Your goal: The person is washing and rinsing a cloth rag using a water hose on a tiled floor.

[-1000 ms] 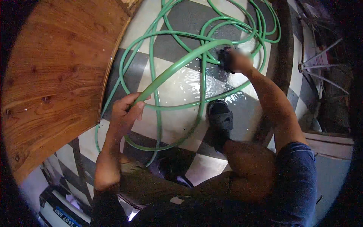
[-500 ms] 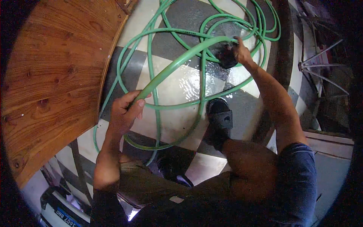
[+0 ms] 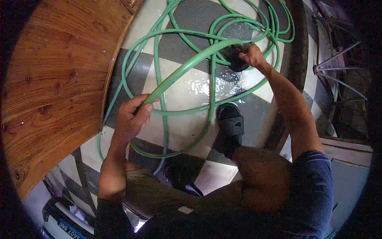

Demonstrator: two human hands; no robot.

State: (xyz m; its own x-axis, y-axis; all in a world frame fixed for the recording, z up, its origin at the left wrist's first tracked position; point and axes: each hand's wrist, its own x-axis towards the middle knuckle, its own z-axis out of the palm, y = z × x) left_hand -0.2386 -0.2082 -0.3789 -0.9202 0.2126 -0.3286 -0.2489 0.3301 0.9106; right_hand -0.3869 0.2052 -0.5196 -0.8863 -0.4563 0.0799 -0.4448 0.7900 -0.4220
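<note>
My left hand point(image 3: 136, 113) is wrapped round a green hose point(image 3: 187, 67), which rises in an arc toward the upper right. The raised length stops beside my right hand point(image 3: 253, 56), where the fingers partly cover it. My right fingers are curled in against a dark, wet-looking thing point(image 3: 235, 59) just below the hose; I cannot make out its kind. More loops of the same hose lie tangled on the floor beneath and beyond both hands. Bright rippling water point(image 3: 203, 85) spreads over the tiles between my hands.
My black slide sandal point(image 3: 231, 121) stands on the checkered tile floor point(image 3: 179, 89). A wooden panel point(image 3: 59, 87) takes up the left side. On the right, thin metal rods point(image 3: 340, 68) stick out beyond a dark ledge point(image 3: 295, 59). At the lower left shows part of a white vehicle point(image 3: 59, 221).
My right hand has shifted slightly left and its fingers have curled down toward the dark thing. The left hand and the raised hose have hardly moved. Water ripples differ.
</note>
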